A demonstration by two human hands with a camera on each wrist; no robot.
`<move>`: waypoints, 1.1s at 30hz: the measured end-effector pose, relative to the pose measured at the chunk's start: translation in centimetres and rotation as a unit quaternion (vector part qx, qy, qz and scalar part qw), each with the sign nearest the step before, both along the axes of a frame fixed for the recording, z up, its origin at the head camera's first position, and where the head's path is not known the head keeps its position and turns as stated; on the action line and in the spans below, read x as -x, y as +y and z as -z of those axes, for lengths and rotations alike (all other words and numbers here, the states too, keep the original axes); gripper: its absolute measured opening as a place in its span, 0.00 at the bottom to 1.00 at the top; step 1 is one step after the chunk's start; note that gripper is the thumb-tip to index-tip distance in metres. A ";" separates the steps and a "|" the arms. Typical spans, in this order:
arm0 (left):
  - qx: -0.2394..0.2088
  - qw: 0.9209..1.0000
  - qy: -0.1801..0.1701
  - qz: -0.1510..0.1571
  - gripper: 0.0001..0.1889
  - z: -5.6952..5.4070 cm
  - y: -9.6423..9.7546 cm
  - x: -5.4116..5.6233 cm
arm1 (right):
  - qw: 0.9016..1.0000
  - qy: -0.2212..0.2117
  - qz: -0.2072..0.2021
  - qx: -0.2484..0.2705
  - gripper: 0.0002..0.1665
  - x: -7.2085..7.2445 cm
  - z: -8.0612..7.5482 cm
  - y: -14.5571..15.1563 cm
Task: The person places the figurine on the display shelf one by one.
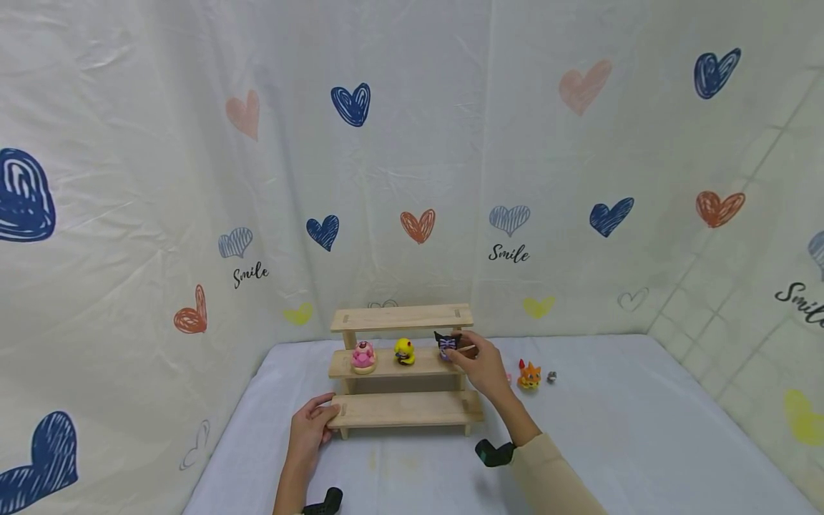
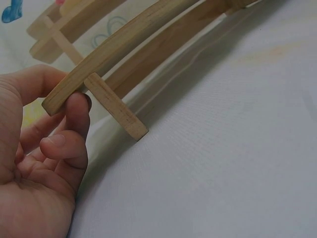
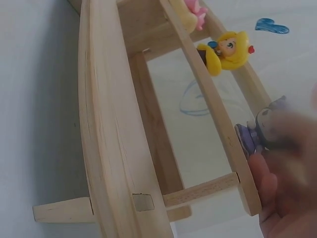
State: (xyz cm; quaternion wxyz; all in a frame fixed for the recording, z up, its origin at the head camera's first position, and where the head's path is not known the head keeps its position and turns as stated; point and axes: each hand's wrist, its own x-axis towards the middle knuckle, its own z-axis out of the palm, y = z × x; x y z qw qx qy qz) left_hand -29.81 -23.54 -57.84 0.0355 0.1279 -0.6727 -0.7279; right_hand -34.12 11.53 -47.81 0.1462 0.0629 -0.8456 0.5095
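A three-step wooden shelf (image 1: pixel 407 409) stands on the white-covered table. My left hand (image 1: pixel 312 423) pinches the left end of its lowest board, thumb on top and fingers beneath, as the left wrist view shows. At the right end of the middle board, my right hand (image 1: pixel 479 363) pinches a purple figurine with a black pointed hood (image 1: pixel 447 345). In the right wrist view that figurine (image 3: pixel 250 136) is right at the board, partly covered by blurred fingers. Left of it on the same board are a yellow-haired figurine (image 1: pixel 404 351) and a pink figurine (image 1: pixel 363 357).
Right of the shelf, an orange figurine (image 1: pixel 530 376) and a small grey piece (image 1: pixel 551 377) lie on the table (image 1: pixel 599 429). A pink bit peeks out beside my right wrist. Behind hangs a white cloth (image 1: pixel 412 157) printed with hearts.
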 end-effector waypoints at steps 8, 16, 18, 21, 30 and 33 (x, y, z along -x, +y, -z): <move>0.002 1.000 0.002 -0.001 0.24 -0.1 0.0 -0.1 | 1.000 0.003 -0.006 0.009 0.28 -0.8 0.1 0.9; -0.003 1.000 0.008 0.001 0.24 -0.2 0.0 -0.2 | 0.999 0.021 0.007 0.048 0.21 -2.2 0.6 2.6; -0.004 1.000 0.011 0.002 0.24 -0.2 0.0 -0.2 | 0.998 0.021 0.014 0.049 0.19 -2.7 0.8 3.3; -0.007 1.000 0.018 0.003 0.23 0.0 0.0 -0.3 | 0.998 0.023 0.017 0.050 0.18 -3.3 1.2 4.6; -0.003 1.000 0.024 0.005 0.23 0.2 -0.1 -0.2 | 0.996 0.053 0.055 0.043 0.14 -4.9 2.1 9.0; -0.001 1.000 0.022 0.005 0.23 0.1 -0.2 -0.2 | 0.995 0.040 0.084 0.032 0.15 -5.0 2.4 10.5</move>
